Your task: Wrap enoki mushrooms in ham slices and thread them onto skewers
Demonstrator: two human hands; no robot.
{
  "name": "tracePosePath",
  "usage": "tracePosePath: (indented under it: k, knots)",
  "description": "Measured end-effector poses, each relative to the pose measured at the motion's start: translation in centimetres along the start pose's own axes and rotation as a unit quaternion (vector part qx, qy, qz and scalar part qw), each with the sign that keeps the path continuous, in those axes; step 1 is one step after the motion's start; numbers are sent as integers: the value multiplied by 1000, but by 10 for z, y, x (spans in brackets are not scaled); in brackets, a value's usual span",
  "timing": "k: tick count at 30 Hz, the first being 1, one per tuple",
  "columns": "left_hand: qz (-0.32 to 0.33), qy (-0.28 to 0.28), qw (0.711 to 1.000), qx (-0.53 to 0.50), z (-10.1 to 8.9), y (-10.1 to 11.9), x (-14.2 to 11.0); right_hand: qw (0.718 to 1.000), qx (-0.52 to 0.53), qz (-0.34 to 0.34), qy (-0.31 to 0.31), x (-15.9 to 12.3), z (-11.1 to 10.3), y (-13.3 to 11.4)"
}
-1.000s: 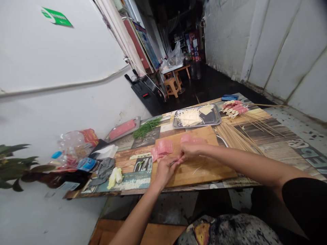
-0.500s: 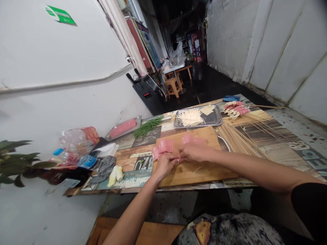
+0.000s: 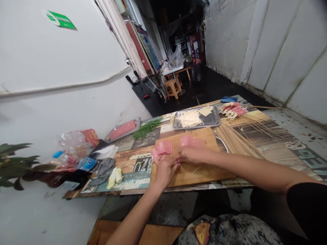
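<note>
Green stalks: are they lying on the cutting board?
No, the green stalks lie on the patterned table, off the far left corner of the cutting board.

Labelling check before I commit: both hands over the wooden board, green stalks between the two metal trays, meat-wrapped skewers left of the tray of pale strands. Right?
One fix: the meat-wrapped skewers are right of the tray of pale strands, per the head view. The left hand and right hand over the wooden board, and the green stalks between the trays, stand.
</note>
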State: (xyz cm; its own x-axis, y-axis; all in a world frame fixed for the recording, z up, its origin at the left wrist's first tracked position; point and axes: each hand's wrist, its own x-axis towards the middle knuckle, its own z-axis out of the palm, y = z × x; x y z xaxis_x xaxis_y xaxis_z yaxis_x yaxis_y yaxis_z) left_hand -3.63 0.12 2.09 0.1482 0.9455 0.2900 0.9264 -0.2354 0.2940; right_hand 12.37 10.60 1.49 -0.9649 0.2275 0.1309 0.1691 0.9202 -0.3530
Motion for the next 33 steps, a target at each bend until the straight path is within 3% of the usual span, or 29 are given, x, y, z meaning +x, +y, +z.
tracePosePath:
  k: [4,8,13,16,18,23,28,31,33]
  knots:
    - [37,21,999,25,3,1,-3,999,12,30,-2,0,-6,-1]
    - [54,-36,998,-3,-1,-5,7,998,18,65,-4,-5,-7,-4]
    - [59,-92,993,-38,-5,-13,20,993,-36,92,63,-7,4,-5]
    - [59,-117,989,-69,-4,-17,22,995,-8,93,35,-2,4,-1]
    - [49,-102,992,-61,-2,-17,20,996,14,90,-7,2,-3,0]
    - [64,33,997,6,11,-13,3,992,26,103,-69,7,-23,-2]
    - [100,61,993,-27,21,-20,-3,988,21,126,-88,5,-27,-8]
    - [93,61,993,-39,22,-23,-1,991,-35,121,-37,-1,-19,-13]
    - [85,60,994,-40,23,-22,-1,993,-87,73,20,-5,-12,-13]
